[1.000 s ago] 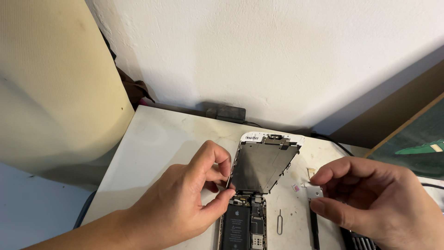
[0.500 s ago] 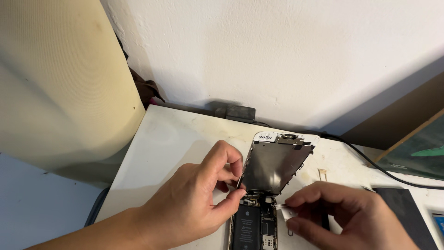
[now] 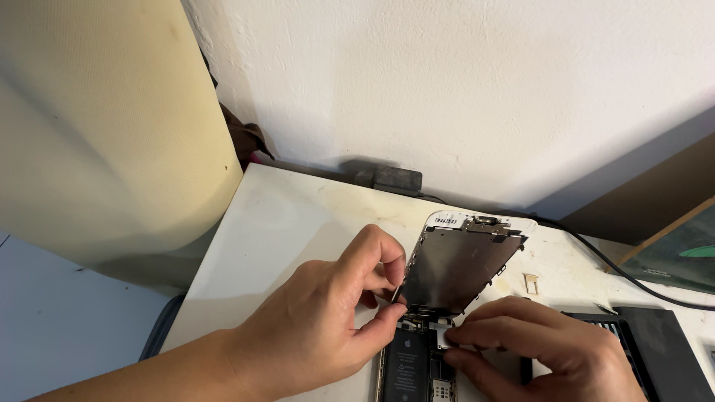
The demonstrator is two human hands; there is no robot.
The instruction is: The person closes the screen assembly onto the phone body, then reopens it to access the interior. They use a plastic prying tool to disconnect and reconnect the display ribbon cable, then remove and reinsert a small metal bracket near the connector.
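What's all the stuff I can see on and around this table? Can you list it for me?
Opened phone body: one, dark inside, table's near edge.
Lifted screen panel: one, grey metal back, tilted up above the phone body.
Small metal tray: one, pale gold, right of the panel.
Black block: one, table's far edge by the wall.
Black cable: one, running right.
Table: one, white, stained.
Left hand: pinching the panel's left edge.
Right hand: fingertips at the panel's base.

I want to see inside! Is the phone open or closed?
Open. The screen panel is tilted up off the phone body, so the black battery shows. The left hand holds the panel's edge; the right hand touches its base.
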